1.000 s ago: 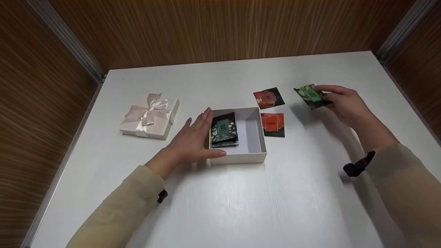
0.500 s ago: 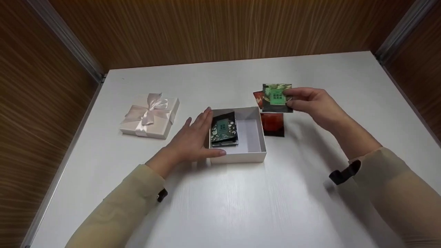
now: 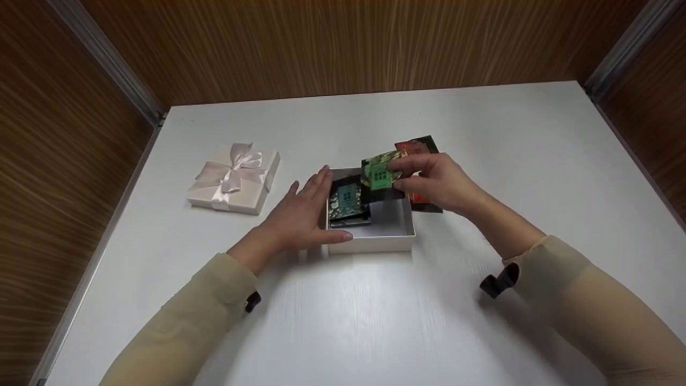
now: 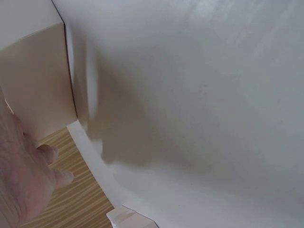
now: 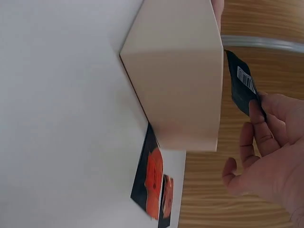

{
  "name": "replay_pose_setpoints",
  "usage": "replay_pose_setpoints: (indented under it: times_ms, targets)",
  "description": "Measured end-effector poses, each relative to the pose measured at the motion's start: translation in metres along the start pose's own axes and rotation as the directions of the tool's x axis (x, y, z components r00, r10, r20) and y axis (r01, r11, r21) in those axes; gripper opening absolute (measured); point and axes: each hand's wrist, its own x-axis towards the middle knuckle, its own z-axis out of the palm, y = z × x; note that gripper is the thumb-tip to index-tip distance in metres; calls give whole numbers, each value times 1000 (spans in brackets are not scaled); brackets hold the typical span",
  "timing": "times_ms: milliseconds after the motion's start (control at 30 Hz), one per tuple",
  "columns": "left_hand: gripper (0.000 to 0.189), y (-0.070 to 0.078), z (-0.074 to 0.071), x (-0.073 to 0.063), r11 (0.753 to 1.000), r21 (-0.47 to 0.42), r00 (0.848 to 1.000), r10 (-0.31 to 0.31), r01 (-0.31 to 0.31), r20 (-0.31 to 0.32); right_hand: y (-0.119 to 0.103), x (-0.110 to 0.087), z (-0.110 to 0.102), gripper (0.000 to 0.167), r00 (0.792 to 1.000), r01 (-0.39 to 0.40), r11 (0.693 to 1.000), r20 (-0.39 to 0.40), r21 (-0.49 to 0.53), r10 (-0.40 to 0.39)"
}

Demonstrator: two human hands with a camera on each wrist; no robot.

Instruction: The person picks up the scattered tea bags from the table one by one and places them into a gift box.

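My right hand (image 3: 442,182) pinches a green and black tea sachet (image 3: 381,177) by its right edge, above the back of an open white box (image 3: 370,245). The dark back of that sachet, with a barcode, shows in the right wrist view. Inside the box, on the left, lie dark sachets with a teal label (image 3: 347,199), stacked on each other. My left hand (image 3: 297,220) rests against the box's left side, its fingers along the left wall and the thumb at the front rim. In the left wrist view that hand (image 4: 28,175) shows only in part.
Two red and black sachets lie right of the box, the far one (image 3: 429,143) partly covered by my right hand and the near one (image 5: 153,183) beside the box wall. A pale pink lid with a ribbon bow (image 3: 236,179) lies at the left. Wood-grain panels (image 3: 364,48) surround the table.
My right hand has carried the green sachet leftward, from the table's right side, past the red sachets, to above the box. The left hand has stayed at the box.
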Motion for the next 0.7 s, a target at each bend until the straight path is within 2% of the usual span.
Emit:
replay_pose_setpoints:
  times_ms: [300, 533, 700]
  targets:
    - [137, 1, 1, 2, 1000, 1, 1000, 6, -6, -5, -5, 13, 31, 32, 994, 108, 989, 42, -100, -104]
    - [135, 1, 1, 0, 1000, 3, 1000, 5, -5, -11, -6, 20, 45, 30, 990, 136, 971, 55, -195, -128]
    - [135, 1, 1, 0, 1000, 7, 1000, 3, -3, -8, -5, 23, 51, 30, 989, 145, 941, 63, -305, -132]
